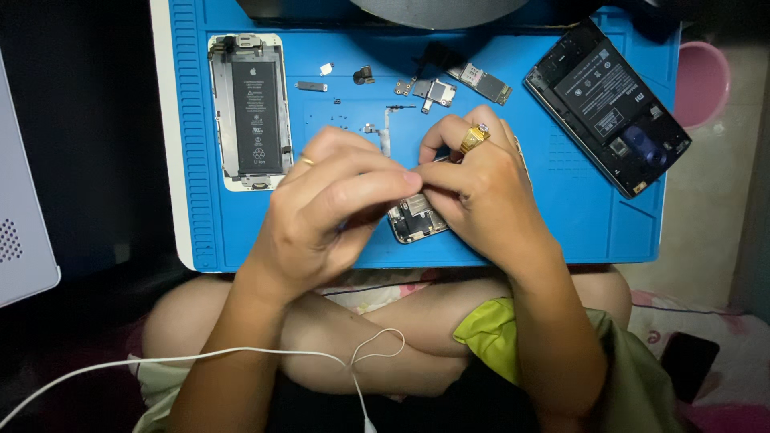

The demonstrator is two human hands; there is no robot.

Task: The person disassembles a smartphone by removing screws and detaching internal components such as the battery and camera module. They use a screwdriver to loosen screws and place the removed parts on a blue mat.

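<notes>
While your hands meet over the mat's (593, 232) front edge, both are closed in pinches at one spot. Your left hand (333, 212) curls with thumb and forefinger pressed together; your right hand (481, 188), with a gold ring (474, 138), pinches against them from the other side. What sits between the fingertips is too small to make out; it may be a tiny part or a flex end.

Directly below the pinch lies the opened phone (415, 218), mostly hidden by your fingers, only its lower corner with boards showing. It rests near the mat's front edge, about midway along.

Other items noted: a second phone (247, 108) with its battery exposed lies at the mat's left side, and a black phone (609, 104), back off, lies tilted at the right rear corner. Loose brackets (433, 92), a shield (311, 86) and a flex strip (386, 128) are scattered along the rear centre. A white cable (241, 353) crosses your lap.

Judgement: the step in hand appears to be fine handling of a small component over the opened phone. The next move calls for a steady grip, kept low over the mat, as anything dropped would be lost among the loose parts.
</notes>
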